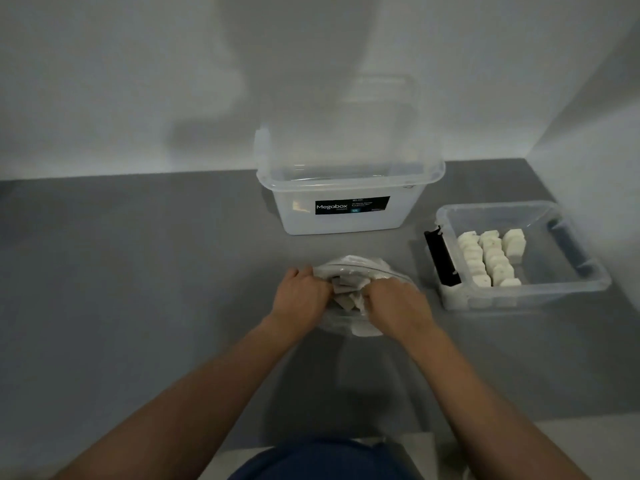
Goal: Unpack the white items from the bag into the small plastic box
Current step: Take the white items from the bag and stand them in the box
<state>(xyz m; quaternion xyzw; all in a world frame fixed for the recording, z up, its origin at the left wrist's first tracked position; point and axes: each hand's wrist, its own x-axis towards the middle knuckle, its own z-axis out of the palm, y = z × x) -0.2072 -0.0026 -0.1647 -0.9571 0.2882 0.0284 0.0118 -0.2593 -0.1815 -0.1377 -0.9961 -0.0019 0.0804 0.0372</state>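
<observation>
— Where is the bag seen?

— The clear bag (349,266) is found at the centre of the frame, laid on the grey table (138,271). Loose white items (344,292) are heaped inside it.

— How is it held?

— Its left edge is gripped by the left hand (301,296), with fingers curled over the film. The right edge is gripped by the right hand (398,306) in the same way. The bag's mouth is spread between the two hands. Whether a white item is also pinched cannot be told.

— And the small plastic box (519,297)?

— It is placed at the right of the frame, well apart from the bag. Rows of white pieces (491,258) are lined up in its left half. A black strip (441,259) is seen along its left rim.

— What else is shown?

— A larger clear box (311,220) with a black "Megabox" label is set behind the bag, near the wall. Dark blue clothing (322,459) is seen at the bottom edge.
</observation>
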